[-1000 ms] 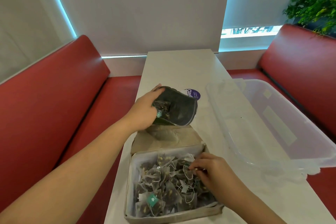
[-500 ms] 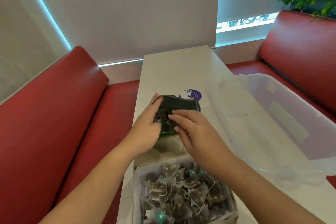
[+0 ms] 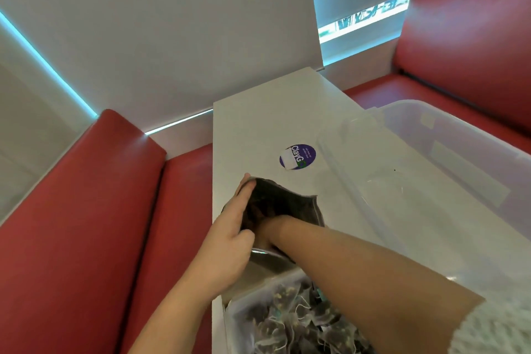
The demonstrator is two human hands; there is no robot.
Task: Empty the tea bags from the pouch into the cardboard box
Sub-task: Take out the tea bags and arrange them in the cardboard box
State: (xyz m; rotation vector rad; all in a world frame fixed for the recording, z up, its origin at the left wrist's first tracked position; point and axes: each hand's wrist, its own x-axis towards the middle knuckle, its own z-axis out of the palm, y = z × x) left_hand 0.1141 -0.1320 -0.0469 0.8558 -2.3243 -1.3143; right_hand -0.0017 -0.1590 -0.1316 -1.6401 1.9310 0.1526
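On the white table (image 3: 258, 123) a dark pouch (image 3: 290, 201) is held up with its mouth open toward me. My left hand (image 3: 230, 230) grips the pouch's left edge. My right hand (image 3: 271, 228) reaches inside the pouch, and its fingers are hidden by the pouch wall. Just below the pouch, at the frame's bottom, stands the open cardboard box (image 3: 225, 322), its flap under the pouch. Several mesh tea bags (image 3: 290, 325) with strings fill the box. My right forearm crosses over the box's right side.
A large clear plastic bin (image 3: 431, 181) lies on the table's right side, close to the pouch. A round purple sticker (image 3: 297, 156) sits on the table beyond the pouch. Red bench seats (image 3: 86, 210) flank the table.
My right hand has left the box, gone up to the pouch's mouth and pushed inside it. The left hand keeps hold of the pouch. The view has tilted up.
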